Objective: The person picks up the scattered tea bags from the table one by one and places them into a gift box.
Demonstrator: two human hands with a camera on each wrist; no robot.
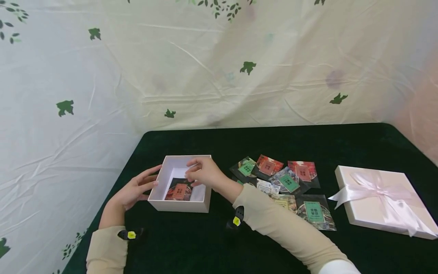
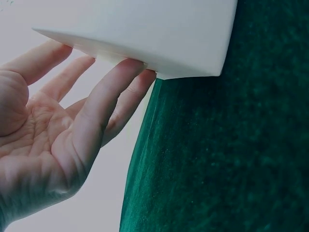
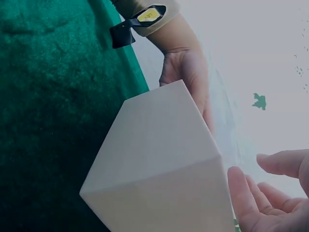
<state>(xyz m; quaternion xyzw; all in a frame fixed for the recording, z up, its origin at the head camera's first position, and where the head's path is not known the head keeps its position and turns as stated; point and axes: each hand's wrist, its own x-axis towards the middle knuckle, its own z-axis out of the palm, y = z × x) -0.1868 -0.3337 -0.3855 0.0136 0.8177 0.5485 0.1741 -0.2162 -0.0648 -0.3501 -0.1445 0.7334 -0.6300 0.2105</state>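
A white open-topped box (image 1: 181,206) sits on the dark green cloth, with a flat square printed packet (image 1: 178,191), red label up, lying inside. My left hand (image 1: 133,191) is at the box's left side; in the left wrist view its outstretched fingertips (image 2: 128,65) touch the outer wall. Over the box's right part hovers my right hand (image 1: 207,173), its fingers loosely bent near the packet. The right wrist view shows a gap between that hand's thumb (image 3: 282,163) and fingers, with nothing seen between them.
Several similar square packets, with green (image 1: 314,211), red (image 1: 302,173) and pale labels, lie partly overlapping right of the box, some behind the right sleeve. At far right is a pale pink lid (image 1: 362,209) with a ribbon bow (image 1: 381,190). A leaf-printed curtain (image 1: 205,76) hangs behind.
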